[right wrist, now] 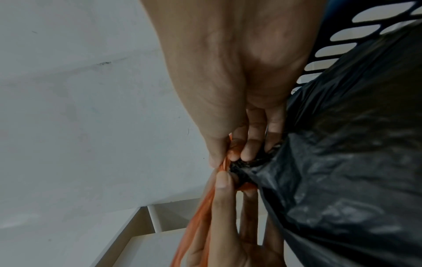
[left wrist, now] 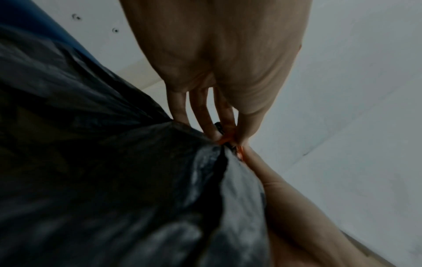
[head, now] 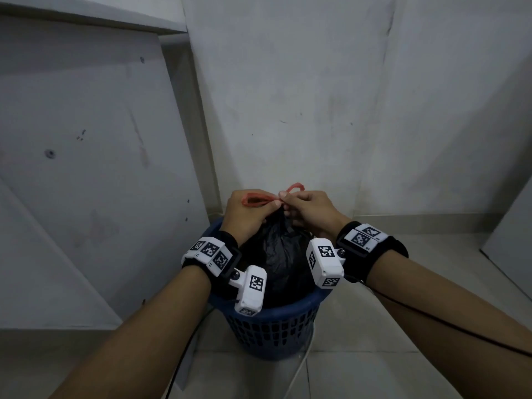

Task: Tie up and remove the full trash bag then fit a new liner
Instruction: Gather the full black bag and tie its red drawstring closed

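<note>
Both my left hand (head: 244, 210) and right hand (head: 309, 207) pinch orange plastic drawstring (head: 260, 199) lying left-right above gathered black plastic trash bag (head: 280, 249) neck

Both hands, left (head: 244, 216) and right (head: 312, 210), meet fingertip to fingertip, fingers curled and pinching.

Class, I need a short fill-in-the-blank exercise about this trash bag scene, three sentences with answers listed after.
1. The black trash bag sits inside a ____ plastic basket.
2. The drawstring at the bag's gathered neck is coloured ____.
3. The left hand and right hand both pinch the ____.

Missing words: blue; orange; drawstring
</note>
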